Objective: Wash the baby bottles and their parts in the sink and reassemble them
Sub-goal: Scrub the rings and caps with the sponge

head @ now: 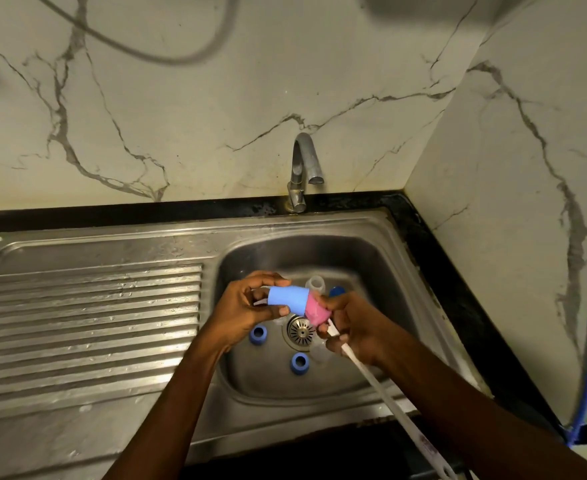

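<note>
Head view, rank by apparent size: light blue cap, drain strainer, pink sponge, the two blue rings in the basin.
1. light blue cap, held nearer the camera.
2. drain strainer and pink sponge: about alike, sponge partly hidden.
3. blue rings, alike.

Steel sink [382, 258], sitting in a black countertop [423, 244]; ribbed drainboard [87, 317] lying left of the basin. Resting on the basin floor: blue ring [258, 334] left of the drain strainer [300, 331], second blue ring [299, 362] nearer; clear bottle part [314, 283] and dark blue piece [337, 291] sitting toward the back.

blue cap [289, 298]: sideways, pink brush [314, 311] inside | blue rings [258, 335]: sink [371, 265] floor
</note>
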